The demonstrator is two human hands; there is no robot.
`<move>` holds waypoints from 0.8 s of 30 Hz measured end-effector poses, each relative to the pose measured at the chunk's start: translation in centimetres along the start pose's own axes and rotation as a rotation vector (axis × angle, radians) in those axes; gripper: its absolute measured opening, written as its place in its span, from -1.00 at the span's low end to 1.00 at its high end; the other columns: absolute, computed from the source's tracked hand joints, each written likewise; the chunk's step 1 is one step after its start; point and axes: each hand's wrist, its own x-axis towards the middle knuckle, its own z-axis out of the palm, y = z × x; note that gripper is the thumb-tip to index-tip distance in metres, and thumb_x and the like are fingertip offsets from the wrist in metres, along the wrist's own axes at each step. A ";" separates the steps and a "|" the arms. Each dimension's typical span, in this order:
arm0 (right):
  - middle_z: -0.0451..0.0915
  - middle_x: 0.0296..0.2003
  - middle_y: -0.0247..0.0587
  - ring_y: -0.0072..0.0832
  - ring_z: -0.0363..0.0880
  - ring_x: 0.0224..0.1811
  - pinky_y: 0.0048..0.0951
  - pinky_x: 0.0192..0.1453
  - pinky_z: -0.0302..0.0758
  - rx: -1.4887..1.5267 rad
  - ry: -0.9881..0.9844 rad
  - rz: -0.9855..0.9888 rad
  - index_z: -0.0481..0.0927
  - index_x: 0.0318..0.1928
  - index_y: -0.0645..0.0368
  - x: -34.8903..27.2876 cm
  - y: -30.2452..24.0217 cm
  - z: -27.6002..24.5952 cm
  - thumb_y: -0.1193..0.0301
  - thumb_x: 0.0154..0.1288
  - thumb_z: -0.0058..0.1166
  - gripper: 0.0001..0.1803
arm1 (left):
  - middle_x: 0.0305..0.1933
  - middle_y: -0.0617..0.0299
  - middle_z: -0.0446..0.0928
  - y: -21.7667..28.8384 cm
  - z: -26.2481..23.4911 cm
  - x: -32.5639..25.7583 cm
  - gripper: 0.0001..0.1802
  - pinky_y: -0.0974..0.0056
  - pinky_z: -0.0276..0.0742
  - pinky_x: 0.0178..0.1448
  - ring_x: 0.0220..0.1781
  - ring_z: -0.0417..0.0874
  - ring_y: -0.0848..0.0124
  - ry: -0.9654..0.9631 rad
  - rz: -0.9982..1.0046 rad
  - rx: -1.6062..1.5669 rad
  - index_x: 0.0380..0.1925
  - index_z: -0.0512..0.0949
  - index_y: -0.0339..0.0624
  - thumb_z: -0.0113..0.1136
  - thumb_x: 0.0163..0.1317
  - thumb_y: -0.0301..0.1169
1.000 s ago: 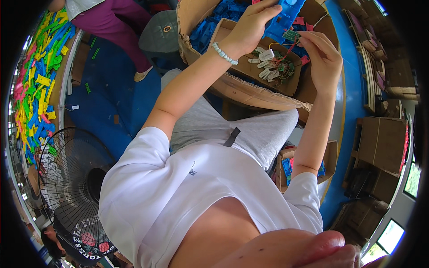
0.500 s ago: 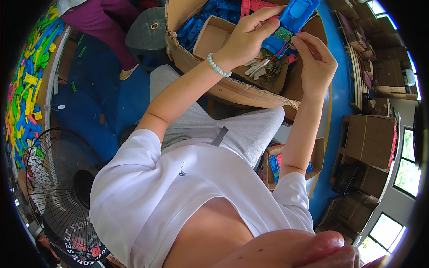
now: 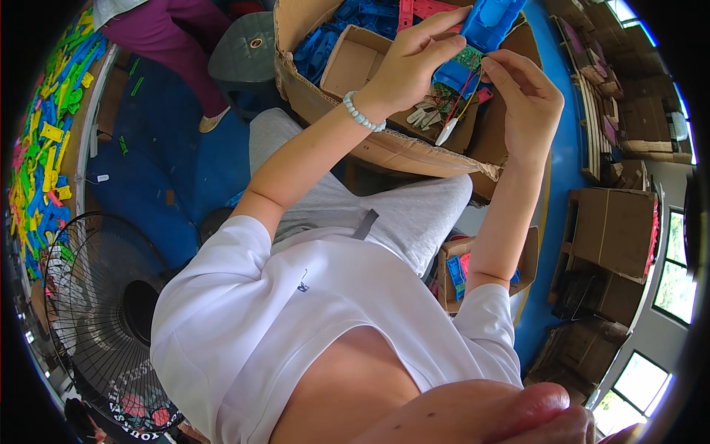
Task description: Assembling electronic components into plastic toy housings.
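My left hand (image 3: 408, 72), with a beaded bracelet at its wrist, is closed on a blue plastic housing (image 3: 494, 22) above the big carton. A small green circuit board (image 3: 469, 56) lies against the housing, close to the left fingertips. My right hand (image 3: 529, 100) pinches at the board's right edge; whether it grips the board or a wire there is too small to tell. Thin red and yellow wires (image 3: 467, 95) hang from the board, with a white piece (image 3: 445, 133) at their lower end. Below them, an inner box holds more boards and white-ended wires (image 3: 425, 117).
The big carton (image 3: 399, 152) also contains blue parts (image 3: 319, 52), red parts (image 3: 425, 9) and a small inner box (image 3: 351, 63). A smaller carton (image 3: 526, 259) stands by my right forearm. Left are a fan (image 3: 111, 311), a grey stool (image 3: 248, 59), a person's legs (image 3: 188, 44) and heaped coloured parts (image 3: 52, 148).
The wires and their white end have swung lower and now hang over the carton's near edge. The housing has shifted slightly upward; my right hand has moved a little to the right.
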 end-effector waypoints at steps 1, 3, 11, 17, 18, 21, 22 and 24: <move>0.69 -0.27 -0.20 -0.55 0.66 -0.22 -0.53 -0.10 0.67 -0.028 0.009 0.011 0.70 -0.18 0.37 0.0 0.0 0.0 0.64 0.22 0.27 -0.85 | 0.39 0.07 0.39 0.2 0.4 -0.1 -0.46 0.42 0.34 0.29 0.32 0.43 0.46 0.000 0.000 0.000 0.39 0.29 -0.34 0.01 0.51 -0.31; 0.69 -0.28 -0.21 -0.55 0.66 -0.23 -0.53 -0.11 0.67 -0.055 0.021 0.021 0.71 -0.18 0.36 -0.1 -0.2 0.1 0.63 0.21 0.27 -0.85 | 0.40 0.10 0.38 0.3 0.9 -0.2 -0.46 0.49 0.39 0.17 0.24 0.48 0.54 0.109 0.156 0.195 0.40 0.29 -0.31 0.03 0.50 -0.32; 0.67 -0.28 -0.24 -0.56 0.63 -0.25 -0.54 -0.17 0.63 -0.084 0.027 0.034 0.67 -0.19 0.35 -0.1 -0.7 0.2 0.57 0.20 0.32 -0.82 | 0.13 0.23 0.60 -1.9 0.7 -0.3 -0.62 0.44 0.49 0.17 0.07 0.58 0.58 0.110 0.289 -0.067 0.22 0.51 -0.24 0.10 0.42 -0.50; 0.66 -0.24 -0.21 -0.51 0.64 -0.20 -0.47 -0.16 0.62 0.051 0.047 0.013 0.63 -0.08 0.35 0.0 0.4 -0.1 0.58 0.19 0.33 -0.72 | 0.08 0.23 0.64 -1.7 1.3 -0.3 -0.67 0.46 0.49 0.18 0.06 0.58 0.62 0.144 0.273 -0.128 0.14 0.58 -0.25 0.08 0.41 -0.56; 0.66 -0.24 -0.21 -0.51 0.64 -0.20 -0.47 -0.16 0.62 0.052 0.047 0.013 0.63 -0.08 0.35 0.0 0.5 0.0 0.58 0.19 0.33 -0.72 | 0.07 0.22 0.64 -1.7 1.3 -0.3 -0.67 0.47 0.49 0.17 0.05 0.58 0.62 0.158 0.249 -0.113 0.14 0.58 -0.25 0.07 0.41 -0.57; 0.66 -0.24 -0.19 -0.49 0.64 -0.17 -0.44 -0.13 0.61 0.181 0.046 0.065 0.63 -0.08 0.37 0.0 0.7 0.1 0.59 0.19 0.33 -0.72 | 0.03 0.20 0.66 -1.5 1.3 -0.4 -0.68 0.46 0.51 0.15 0.01 0.59 0.63 0.156 0.244 -0.170 0.12 0.59 -0.26 0.08 0.40 -0.58; 0.65 -0.23 -0.18 -0.48 0.64 -0.16 -0.44 -0.12 0.61 0.202 0.030 0.071 0.62 -0.07 0.38 0.0 0.7 0.1 0.59 0.19 0.32 -0.71 | 0.03 0.20 0.66 -1.5 1.4 -0.5 -0.68 0.46 0.51 0.15 0.01 0.59 0.63 0.158 0.244 -0.168 0.12 0.59 -0.26 0.08 0.40 -0.58; 0.65 -0.23 -0.17 -0.47 0.64 -0.14 -0.43 -0.11 0.60 0.224 0.012 0.076 0.62 -0.06 0.39 0.1 1.0 -0.1 0.60 0.20 0.32 -0.71 | 0.01 0.18 0.67 -1.8 1.7 -0.5 -0.67 0.46 0.53 0.11 -0.02 0.62 0.61 0.178 0.209 -0.248 0.11 0.60 -0.26 0.10 0.38 -0.60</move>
